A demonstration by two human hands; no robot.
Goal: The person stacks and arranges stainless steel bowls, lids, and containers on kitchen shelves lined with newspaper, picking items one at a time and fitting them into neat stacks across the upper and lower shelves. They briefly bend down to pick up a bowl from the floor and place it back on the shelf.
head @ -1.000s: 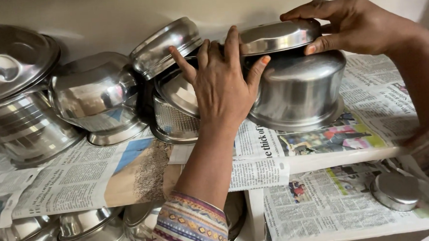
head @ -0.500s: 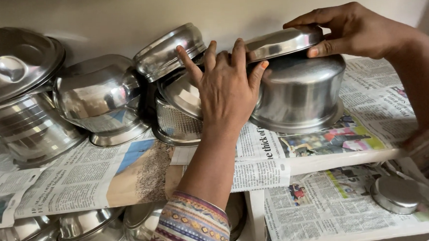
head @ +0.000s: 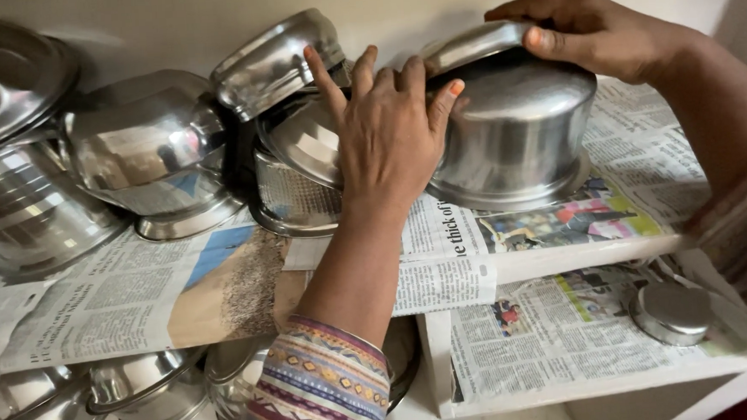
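An upturned steel pot (head: pixel 519 138) stands on the newspaper-lined upper shelf (head: pixel 564 264). On its base rests a shallow steel lid (head: pixel 467 47), raised on the right side. My right hand (head: pixel 594 32) grips that lid at its right rim, thumb under the edge. My left hand (head: pixel 387 141) lies flat, fingers spread, against the pot's left side and a steel plate (head: pixel 302 141) that leans in a ribbed steel vessel (head: pixel 292 201). It holds nothing.
More steel pots crowd the shelf's left: a tilted bowl (head: pixel 276 62), a rounded pot (head: pixel 145 149) and a lidded stack (head: pixel 5 170). The lower shelf holds a small round steel container (head: pixel 673 312) on newspaper and several bowls (head: pixel 140 393) at left.
My right hand has tipped the lid up from lying flat on the upturned pot. My left hand has stayed pressed against the pot.
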